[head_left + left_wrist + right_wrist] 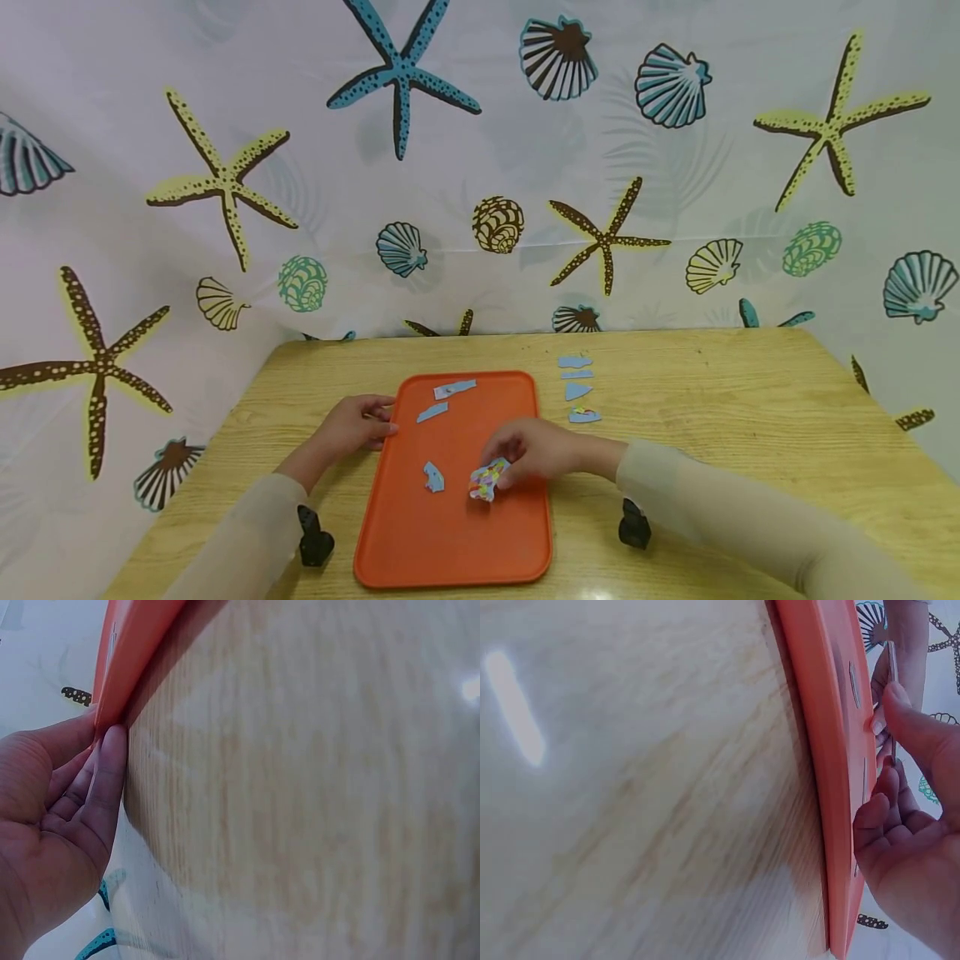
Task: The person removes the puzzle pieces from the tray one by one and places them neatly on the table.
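An orange tray (450, 542) lies on the wooden table. At its left edge is my left hand (360, 425); the left wrist view shows the thumb and fingers pinching the tray's rim (139, 652). Over the tray's right half, my right hand (538, 450) pinches a colourful picture piece (482, 485) with light blue parts. Seen edge-on in the right wrist view, that piece (892, 664) is thin and held between thumb and fingertips. On the tray lie three pale blue pieces: a long strip (461, 387), a smaller slanted one (432, 412) and a jagged one (432, 477).
Right of the tray, several pieces lie in a column on the table (712, 417): a wavy blue one (574, 362), a thin strip (577, 375), a triangular one (577, 392) and a partly coloured one (583, 415). A shell-and-starfish cloth (465, 292) hangs behind.
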`<state>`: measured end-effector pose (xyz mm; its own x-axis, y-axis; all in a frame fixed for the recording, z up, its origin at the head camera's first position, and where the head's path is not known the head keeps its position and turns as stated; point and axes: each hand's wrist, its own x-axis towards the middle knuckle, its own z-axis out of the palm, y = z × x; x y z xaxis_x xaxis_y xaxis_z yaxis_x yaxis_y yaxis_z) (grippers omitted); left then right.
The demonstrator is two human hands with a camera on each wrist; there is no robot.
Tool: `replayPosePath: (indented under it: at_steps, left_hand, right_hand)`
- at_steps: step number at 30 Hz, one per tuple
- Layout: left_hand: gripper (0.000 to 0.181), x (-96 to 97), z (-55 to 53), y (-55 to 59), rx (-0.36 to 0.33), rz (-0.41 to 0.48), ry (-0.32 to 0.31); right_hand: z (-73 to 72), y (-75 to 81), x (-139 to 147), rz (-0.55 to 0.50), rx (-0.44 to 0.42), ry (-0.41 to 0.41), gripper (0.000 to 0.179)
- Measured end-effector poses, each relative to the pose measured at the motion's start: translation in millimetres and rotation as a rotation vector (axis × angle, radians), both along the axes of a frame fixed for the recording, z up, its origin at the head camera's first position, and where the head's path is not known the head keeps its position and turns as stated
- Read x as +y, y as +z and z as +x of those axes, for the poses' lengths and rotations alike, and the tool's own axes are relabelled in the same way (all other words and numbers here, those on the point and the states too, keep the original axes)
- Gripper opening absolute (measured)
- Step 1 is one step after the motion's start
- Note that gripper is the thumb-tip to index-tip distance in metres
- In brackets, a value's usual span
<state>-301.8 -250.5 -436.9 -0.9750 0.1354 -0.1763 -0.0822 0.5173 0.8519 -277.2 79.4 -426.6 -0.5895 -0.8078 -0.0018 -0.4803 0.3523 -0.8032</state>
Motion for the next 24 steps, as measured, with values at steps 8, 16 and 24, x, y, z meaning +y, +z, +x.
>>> replayPosePath:
  at_steps: [8, 16, 24]
  left_hand:
    - [0.053, -0.1, 0.8, 0.7, 0.007, 0.001, -0.007]
    - [0.053, 0.4, -0.4, -0.5, -0.002, -0.008, -0.002]
    - [0.052, 0.4, 1.0, 2.0, 0.000, -0.016, -0.007]
  right_hand:
    - [4.4, 4.5, 18.5, -0.082, 0.004, -0.146, 0.026]
    - [8.5, 5.0, 40.9, -0.117, 0.026, -0.262, 0.027]
    - [14.1, 0.6, 65.2, -0.113, 0.047, -0.386, 0.024]
